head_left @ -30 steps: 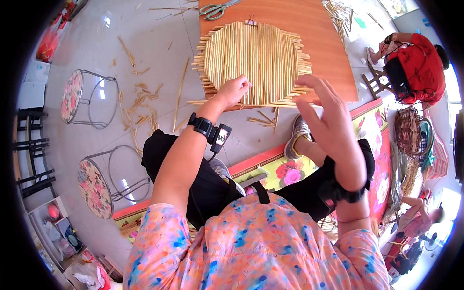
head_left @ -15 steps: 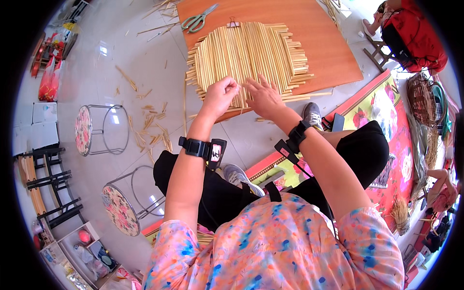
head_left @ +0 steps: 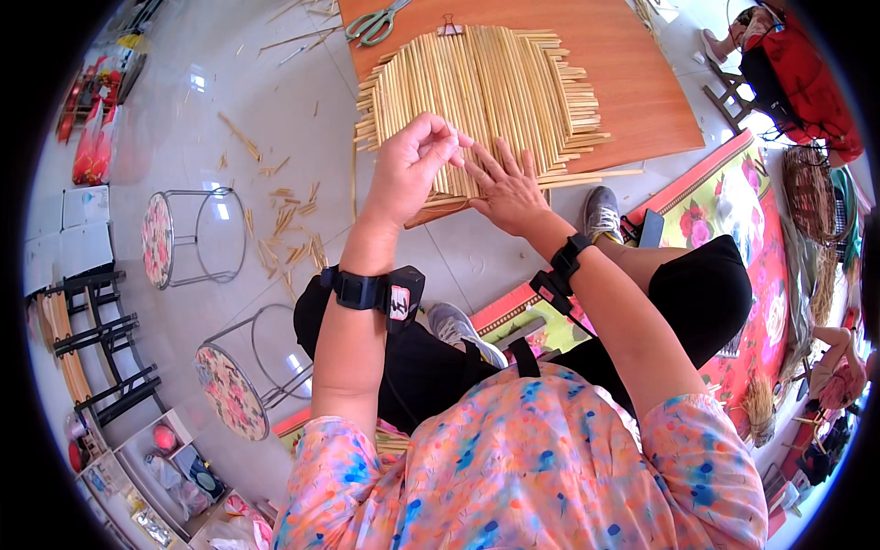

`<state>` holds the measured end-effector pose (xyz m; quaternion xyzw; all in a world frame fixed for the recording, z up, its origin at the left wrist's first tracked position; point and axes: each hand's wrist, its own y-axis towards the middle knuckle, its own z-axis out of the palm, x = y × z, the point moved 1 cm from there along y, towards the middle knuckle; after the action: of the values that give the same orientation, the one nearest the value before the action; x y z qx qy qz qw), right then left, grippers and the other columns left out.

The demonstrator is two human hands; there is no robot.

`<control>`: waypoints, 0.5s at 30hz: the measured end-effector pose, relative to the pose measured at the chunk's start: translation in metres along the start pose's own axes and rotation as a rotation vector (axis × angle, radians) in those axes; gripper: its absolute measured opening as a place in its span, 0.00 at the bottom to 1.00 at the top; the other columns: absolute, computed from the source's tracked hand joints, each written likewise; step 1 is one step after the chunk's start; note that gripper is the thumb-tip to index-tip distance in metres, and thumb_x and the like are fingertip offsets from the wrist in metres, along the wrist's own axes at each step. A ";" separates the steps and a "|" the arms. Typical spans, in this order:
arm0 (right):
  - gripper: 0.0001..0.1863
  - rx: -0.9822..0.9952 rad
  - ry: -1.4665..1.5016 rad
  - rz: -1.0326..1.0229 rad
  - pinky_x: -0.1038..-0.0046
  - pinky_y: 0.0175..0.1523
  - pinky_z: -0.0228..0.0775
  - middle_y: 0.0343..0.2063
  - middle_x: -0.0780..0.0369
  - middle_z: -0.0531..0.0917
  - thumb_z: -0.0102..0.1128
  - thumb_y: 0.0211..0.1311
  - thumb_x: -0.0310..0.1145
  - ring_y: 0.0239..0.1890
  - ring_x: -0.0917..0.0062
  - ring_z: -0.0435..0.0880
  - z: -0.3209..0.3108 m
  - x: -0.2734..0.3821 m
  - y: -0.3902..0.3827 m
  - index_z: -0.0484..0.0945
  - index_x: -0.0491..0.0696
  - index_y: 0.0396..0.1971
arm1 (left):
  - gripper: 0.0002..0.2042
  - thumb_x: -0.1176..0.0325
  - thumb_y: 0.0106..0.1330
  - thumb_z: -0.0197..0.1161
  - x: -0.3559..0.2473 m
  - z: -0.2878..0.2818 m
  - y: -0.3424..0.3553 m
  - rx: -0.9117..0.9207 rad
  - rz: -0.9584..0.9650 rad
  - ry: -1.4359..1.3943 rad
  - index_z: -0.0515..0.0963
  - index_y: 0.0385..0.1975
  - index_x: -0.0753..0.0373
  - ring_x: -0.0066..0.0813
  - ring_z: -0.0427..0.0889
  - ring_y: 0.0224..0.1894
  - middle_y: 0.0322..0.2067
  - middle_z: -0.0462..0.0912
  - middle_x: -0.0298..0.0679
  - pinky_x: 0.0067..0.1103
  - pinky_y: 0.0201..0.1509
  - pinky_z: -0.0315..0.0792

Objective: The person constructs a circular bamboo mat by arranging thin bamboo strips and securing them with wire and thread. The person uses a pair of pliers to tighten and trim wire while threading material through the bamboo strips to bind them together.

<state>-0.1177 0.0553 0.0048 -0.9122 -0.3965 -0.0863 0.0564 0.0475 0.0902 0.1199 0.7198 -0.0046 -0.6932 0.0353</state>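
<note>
A round mat of pale straw stalks (head_left: 477,87) lies on an orange-brown board (head_left: 637,96). Its stalks run side by side, with shorter ends jutting out at both sides. My right hand (head_left: 509,192) rests on the mat's near edge, fingers spread flat. Just left of it, my left hand (head_left: 412,170) is raised over the mat with thumb and fingers pinched together; whatever is between them is too small to make out. A binder clip (head_left: 449,29) grips the mat's far edge. Green-handled scissors (head_left: 374,26) lie on the board's far left.
Straw offcuts (head_left: 289,215) litter the floor at left, near two round stools with flowered seats (head_left: 158,240). A floral mat (head_left: 706,206) spreads under my feet to the right. A woven basket (head_left: 808,194) and a red bag (head_left: 811,82) stand at the far right.
My left hand has lifted slightly up from the mat, fingers still pinched. My right hand has come down flatter, with its fingers spread wider. The view has shifted a little.
</note>
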 end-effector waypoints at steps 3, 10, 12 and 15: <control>0.35 -0.008 -0.013 -0.009 0.45 0.65 0.31 0.66 0.65 0.49 0.48 0.58 0.54 0.69 0.61 0.39 0.001 0.002 0.000 0.53 0.60 0.64 | 0.03 0.74 0.65 0.51 -0.009 -0.006 -0.003 -0.011 0.033 -0.022 0.70 0.30 0.64 0.19 0.76 0.31 0.34 0.79 0.39 0.18 0.40 0.70; 0.36 0.000 -0.032 -0.029 0.45 0.65 0.32 0.66 0.64 0.48 0.50 0.57 0.54 0.68 0.60 0.39 0.000 0.001 -0.001 0.52 0.59 0.64 | 0.04 0.72 0.66 0.50 -0.030 -0.013 -0.007 -0.061 0.100 -0.045 0.70 0.30 0.63 0.21 0.77 0.30 0.33 0.79 0.41 0.17 0.38 0.69; 0.37 -0.007 -0.027 -0.035 0.45 0.65 0.32 0.66 0.64 0.48 0.51 0.56 0.53 0.68 0.60 0.39 -0.001 -0.001 -0.002 0.52 0.59 0.64 | 0.04 0.72 0.66 0.50 -0.032 -0.013 -0.006 -0.062 0.102 -0.054 0.70 0.30 0.63 0.21 0.77 0.30 0.33 0.79 0.41 0.17 0.38 0.69; 0.36 0.019 -0.031 -0.039 0.45 0.65 0.35 0.66 0.64 0.49 0.55 0.54 0.49 0.68 0.60 0.40 -0.004 -0.002 -0.002 0.54 0.58 0.63 | 0.04 0.72 0.66 0.49 -0.027 -0.012 -0.003 -0.079 0.065 -0.047 0.69 0.29 0.63 0.20 0.76 0.31 0.33 0.79 0.40 0.18 0.38 0.69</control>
<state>-0.1211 0.0547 0.0085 -0.9050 -0.4157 -0.0696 0.0573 0.0586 0.0950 0.1468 0.7008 -0.0015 -0.7081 0.0863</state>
